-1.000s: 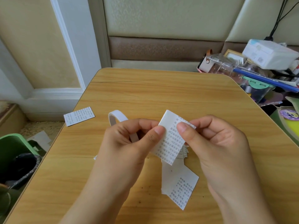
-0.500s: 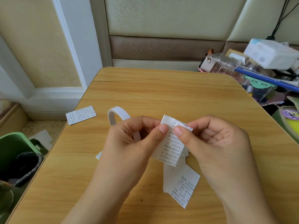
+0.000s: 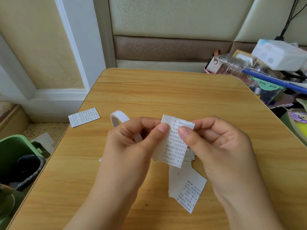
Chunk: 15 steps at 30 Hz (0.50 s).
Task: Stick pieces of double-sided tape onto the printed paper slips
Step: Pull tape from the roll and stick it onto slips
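**Pressing tape onto the slip we are holding**

We are holding one printed slip (image 3: 174, 143) up above the table (image 3: 166, 97), between both hands, its printed face turned toward us; along its top edge a plain white band is showing, which we are judging to be a piece of double-sided tape, though we cannot tell this for sure; our left hand (image 3: 132, 145) is pinching the slip's left edge with thumb against curled fingers, and our right hand (image 3: 216, 143) is pinching its upper right part, the thumb lying flat on the print; the tape roll (image 3: 118, 118) is peeking out just behind our left hand, and whether that hand is also gripping it we cannot tell.

So we are judging the step as seating tape on this slip; the next move is probably calling for a firm rub along the band, then setting the slip down and taking another.

Below our hands more slips (image 3: 186, 190) are lying on the table, overlapping; one further slip (image 3: 84, 117) is lying well apart at the table's left edge; beyond that edge a green bin (image 3: 15, 150) is standing on the floor, and clutter (image 3: 265, 67) is piling up past the far right corner.
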Each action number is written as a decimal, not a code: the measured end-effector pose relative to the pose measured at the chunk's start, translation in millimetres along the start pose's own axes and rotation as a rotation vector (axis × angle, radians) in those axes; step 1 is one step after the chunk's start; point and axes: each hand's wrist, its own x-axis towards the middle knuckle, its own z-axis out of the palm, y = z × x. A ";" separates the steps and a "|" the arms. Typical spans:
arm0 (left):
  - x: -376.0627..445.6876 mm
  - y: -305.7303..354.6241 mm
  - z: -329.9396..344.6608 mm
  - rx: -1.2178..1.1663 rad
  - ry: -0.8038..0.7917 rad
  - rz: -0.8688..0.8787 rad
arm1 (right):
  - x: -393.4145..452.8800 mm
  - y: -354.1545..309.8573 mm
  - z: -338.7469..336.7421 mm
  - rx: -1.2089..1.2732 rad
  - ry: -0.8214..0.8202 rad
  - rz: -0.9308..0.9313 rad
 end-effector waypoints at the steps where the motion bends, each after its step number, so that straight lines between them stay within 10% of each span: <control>1: 0.6 -0.1 0.1 -0.021 0.013 -0.004 | 0.9 1.3 -0.5 0.033 -0.006 0.016; 15: -0.4 2.8 3.7 -0.015 -0.028 -0.008 | 0.3 -1.6 -5.1 -0.045 -0.031 -0.054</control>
